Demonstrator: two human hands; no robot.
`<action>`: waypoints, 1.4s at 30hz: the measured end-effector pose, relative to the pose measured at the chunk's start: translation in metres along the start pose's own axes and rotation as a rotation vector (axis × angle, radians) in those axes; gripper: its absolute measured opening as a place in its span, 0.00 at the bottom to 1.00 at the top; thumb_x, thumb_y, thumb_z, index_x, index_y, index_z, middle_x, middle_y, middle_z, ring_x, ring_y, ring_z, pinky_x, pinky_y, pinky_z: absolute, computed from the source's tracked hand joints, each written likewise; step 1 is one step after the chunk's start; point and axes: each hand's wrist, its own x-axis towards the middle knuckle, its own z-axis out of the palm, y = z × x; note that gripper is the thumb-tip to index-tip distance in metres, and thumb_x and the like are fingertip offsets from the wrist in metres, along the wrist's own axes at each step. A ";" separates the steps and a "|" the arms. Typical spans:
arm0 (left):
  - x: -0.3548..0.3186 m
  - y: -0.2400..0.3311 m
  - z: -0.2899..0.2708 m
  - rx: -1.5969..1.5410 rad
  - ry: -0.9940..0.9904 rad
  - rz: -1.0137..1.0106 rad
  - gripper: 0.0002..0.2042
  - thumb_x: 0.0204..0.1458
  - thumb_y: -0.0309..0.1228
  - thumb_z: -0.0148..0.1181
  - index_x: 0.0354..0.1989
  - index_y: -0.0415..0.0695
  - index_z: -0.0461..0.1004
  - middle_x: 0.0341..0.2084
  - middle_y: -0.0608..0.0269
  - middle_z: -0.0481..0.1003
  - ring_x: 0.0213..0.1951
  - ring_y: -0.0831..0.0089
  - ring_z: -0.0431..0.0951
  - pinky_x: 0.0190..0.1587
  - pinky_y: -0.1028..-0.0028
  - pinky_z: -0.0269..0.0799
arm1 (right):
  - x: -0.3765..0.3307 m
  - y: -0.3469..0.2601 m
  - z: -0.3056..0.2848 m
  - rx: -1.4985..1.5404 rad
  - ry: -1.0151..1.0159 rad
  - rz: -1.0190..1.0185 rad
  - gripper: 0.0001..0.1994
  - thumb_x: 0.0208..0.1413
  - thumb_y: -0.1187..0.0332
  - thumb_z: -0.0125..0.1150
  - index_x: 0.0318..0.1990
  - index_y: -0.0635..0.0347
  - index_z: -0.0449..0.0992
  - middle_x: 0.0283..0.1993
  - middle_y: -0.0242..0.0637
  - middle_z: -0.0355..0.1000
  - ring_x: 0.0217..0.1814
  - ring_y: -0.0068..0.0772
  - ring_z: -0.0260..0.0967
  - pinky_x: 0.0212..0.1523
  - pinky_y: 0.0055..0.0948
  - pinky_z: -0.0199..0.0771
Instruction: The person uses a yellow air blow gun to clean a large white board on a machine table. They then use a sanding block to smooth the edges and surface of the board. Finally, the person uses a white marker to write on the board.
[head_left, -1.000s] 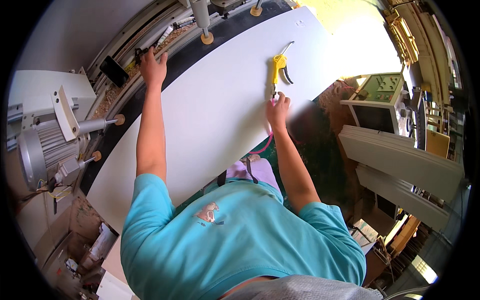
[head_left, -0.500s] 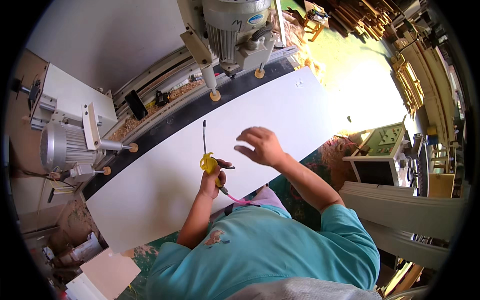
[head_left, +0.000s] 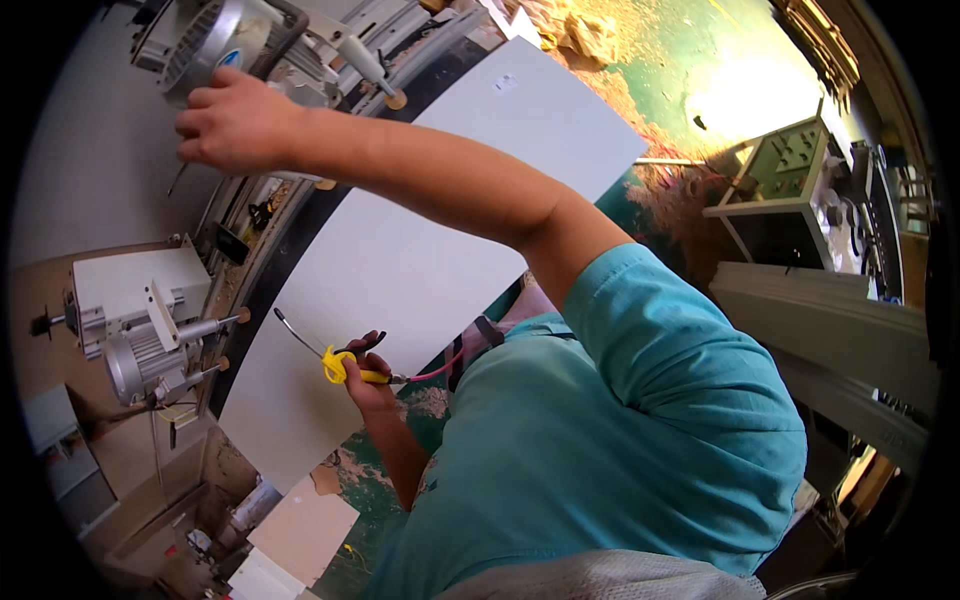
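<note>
My left hand (head_left: pixel 370 396) is wrapped round a yellow air blow gun (head_left: pixel 336 364). Its thin metal nozzle points away over the white board (head_left: pixel 420 275), and a pink hose (head_left: pixel 438 370) runs from its handle toward my body. My right arm stretches across to the far left. There my right hand (head_left: pixel 235 125) is closed, in front of a grey motor (head_left: pixel 215 50). A thin dark rod shows just below its fingers; I cannot tell whether they grip it. The board lies along the machine's dark bed, partly behind my right arm.
A second motor unit (head_left: pixel 140 362) stands at the left of the machine. Sawdust and a dark phone-like object (head_left: pixel 232 244) lie along the rail. At right are a green-topped control box (head_left: pixel 785 165) and stacked long pale panels (head_left: pixel 820 310). A beige panel (head_left: pixel 305 530) is at lower left.
My right hand has swung from over the board up and left to the motor, its fingers now closed. The view has turned, and the blow gun's nozzle now points more to the left.
</note>
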 end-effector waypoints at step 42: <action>-0.435 -0.084 -0.232 0.672 0.437 -0.368 0.15 0.53 0.39 0.63 0.28 0.38 0.80 0.21 0.63 0.80 0.26 0.76 0.78 0.32 0.75 0.70 | -0.361 -0.415 0.008 0.227 -0.801 0.845 0.09 0.54 0.63 0.57 0.31 0.55 0.81 0.34 0.40 0.77 0.36 0.51 0.76 0.38 0.44 0.78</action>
